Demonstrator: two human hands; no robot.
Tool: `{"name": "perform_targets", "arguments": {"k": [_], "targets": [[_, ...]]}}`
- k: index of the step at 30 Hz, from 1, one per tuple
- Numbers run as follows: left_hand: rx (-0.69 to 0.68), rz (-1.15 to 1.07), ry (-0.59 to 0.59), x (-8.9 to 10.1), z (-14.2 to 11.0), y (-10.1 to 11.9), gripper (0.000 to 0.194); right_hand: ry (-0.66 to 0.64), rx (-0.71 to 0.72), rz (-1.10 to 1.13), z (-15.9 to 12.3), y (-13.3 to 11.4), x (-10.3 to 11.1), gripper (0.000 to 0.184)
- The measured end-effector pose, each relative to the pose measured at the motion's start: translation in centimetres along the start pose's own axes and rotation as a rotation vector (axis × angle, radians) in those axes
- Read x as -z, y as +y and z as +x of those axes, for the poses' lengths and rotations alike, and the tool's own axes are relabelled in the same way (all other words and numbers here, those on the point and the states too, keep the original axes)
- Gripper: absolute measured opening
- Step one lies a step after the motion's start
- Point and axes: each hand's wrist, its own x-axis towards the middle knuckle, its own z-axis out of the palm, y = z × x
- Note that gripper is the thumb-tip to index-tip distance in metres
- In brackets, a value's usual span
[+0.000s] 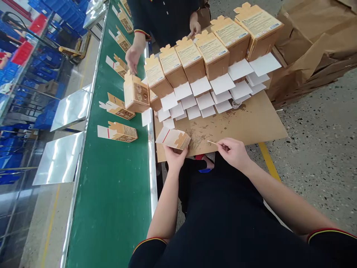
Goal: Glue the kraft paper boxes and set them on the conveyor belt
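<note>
My left hand (176,158) is closed round a small brown carton (182,140) from below. The carton's white flap, crossed by a red stripe, points up and left. In my right hand (232,150), fingers pinched together, is a thin pale stick (212,142) whose tip points left toward the carton; its exact kind is too small to tell. Both hands are over the near edge of a stained brown cardboard sheet (251,123). Beyond them stand rows of brown cartons (186,57) with white flaps (200,86) hanging toward me. A small clear cup (236,104) sits beside the flaps.
A green conveyor belt (111,193) with a metal edge runs along the left, carrying several cartons (122,132). Across from me, a co-worker's hand (134,56) touches a carton (136,93) at the belt's edge. Brown wrapping paper (315,56) lies at right.
</note>
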Motion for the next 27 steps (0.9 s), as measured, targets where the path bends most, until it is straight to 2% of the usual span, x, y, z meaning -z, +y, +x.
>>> {"name": "perform_targets", "arguments": {"k": [4, 8, 11, 14, 18, 21, 24, 25, 27], "targets": [[-0.003, 0.05, -0.007, -0.3, 0.0, -0.1, 0.095, 0.019, -0.011, 0.021, -0.4, -0.3, 0.0, 0.029], [-0.007, 0.082, 0.003, -0.8, -0.1, 0.1, 0.092, -0.022, 0.021, 0.041, -0.2, -0.8, -0.4, 0.032], [0.012, 0.057, 0.045, 0.4, -0.4, 0.2, 0.09, -0.006, 0.026, 0.04, -0.2, -0.9, 0.1, 0.031], [0.096, 0.009, 0.257, 4.6, -0.9, 0.2, 0.095, 0.036, 0.006, 0.018, -0.5, -0.4, 1.5, 0.03], [0.093, -0.005, 0.559, 13.4, -1.4, -0.6, 0.12, 0.06, -0.008, -0.012, -0.2, 0.8, 2.9, 0.033], [0.164, 0.068, 0.691, 18.9, -1.1, -2.0, 0.119, 0.056, -0.025, -0.006, 0.7, 1.1, 2.7, 0.036], [0.35, 0.14, 0.682, 21.5, -1.1, -3.6, 0.106, 0.036, -0.031, 0.017, 1.5, 1.2, 2.1, 0.038], [0.372, 0.17, 0.663, 21.7, -1.4, -4.1, 0.105, 0.033, -0.034, 0.018, 1.6, 1.3, 2.0, 0.04], [0.327, 0.28, 0.641, 21.6, -2.6, -4.7, 0.108, 0.048, -0.045, 0.007, 1.4, 1.6, 2.5, 0.042]]}}
